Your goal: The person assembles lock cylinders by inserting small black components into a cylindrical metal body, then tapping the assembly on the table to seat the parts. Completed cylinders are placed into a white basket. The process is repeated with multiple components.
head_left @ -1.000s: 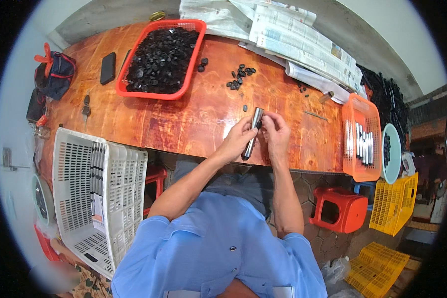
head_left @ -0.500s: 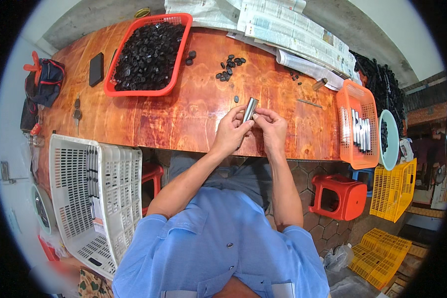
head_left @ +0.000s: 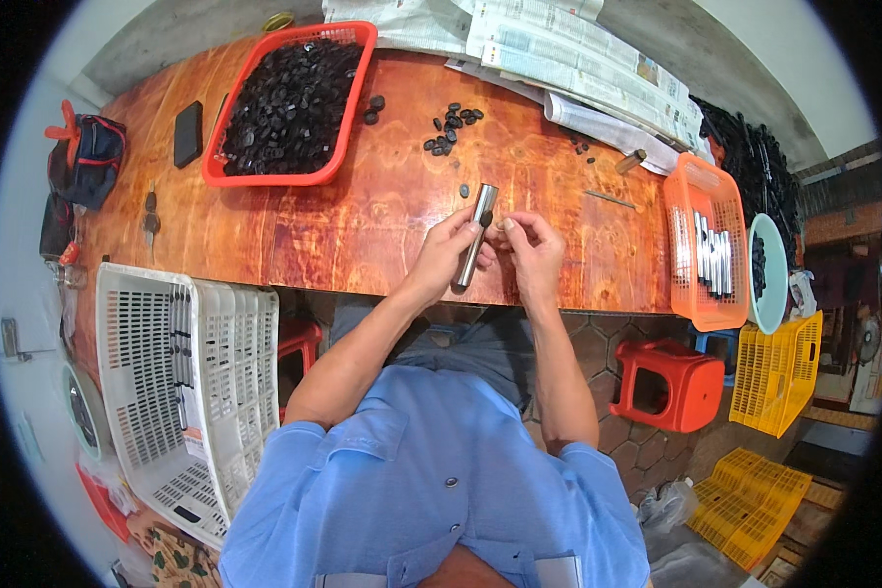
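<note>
Silver metal is showing on one straight, round tube (head_left: 476,243), which the left hand (head_left: 439,261) is grasping above the near edge of the glossy reddish-brown wooden table (head_left: 363,220). One black oval piece (head_left: 486,219) is sitting against it. The right hand (head_left: 536,257) is curling its fingers alongside; whether they are pinching anything, I cannot tell. Holding the tube motionless, oval facing the right fingertips, is probably helping. One loose dark-grey oval (head_left: 464,190) is lying beyond; roughly ten black ovals (head_left: 454,122) are clustering nearer the far edge.
</note>
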Demonstrator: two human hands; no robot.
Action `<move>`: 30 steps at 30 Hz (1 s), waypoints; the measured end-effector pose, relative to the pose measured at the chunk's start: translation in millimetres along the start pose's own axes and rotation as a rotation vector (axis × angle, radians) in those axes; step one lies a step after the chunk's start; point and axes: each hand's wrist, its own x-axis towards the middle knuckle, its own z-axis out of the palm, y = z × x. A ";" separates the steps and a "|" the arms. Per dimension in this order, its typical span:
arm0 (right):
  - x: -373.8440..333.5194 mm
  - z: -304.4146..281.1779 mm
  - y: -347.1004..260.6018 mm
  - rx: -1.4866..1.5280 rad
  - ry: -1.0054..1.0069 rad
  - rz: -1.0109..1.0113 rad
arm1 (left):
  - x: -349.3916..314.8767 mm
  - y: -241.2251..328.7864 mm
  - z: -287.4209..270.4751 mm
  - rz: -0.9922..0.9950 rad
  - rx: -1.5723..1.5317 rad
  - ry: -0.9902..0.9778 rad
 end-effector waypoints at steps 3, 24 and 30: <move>-3.5 -6.7 6.0 -0.199 0.091 -0.148 | -4.5 13.1 -0.6 -0.078 -0.125 -0.065; -8.7 -10.8 32.2 -0.362 0.032 -0.278 | -4.5 16.3 13.1 -0.132 0.141 0.013; -8.9 -10.6 30.6 -0.398 0.033 -0.264 | -4.8 20.6 9.8 -0.162 0.121 -0.014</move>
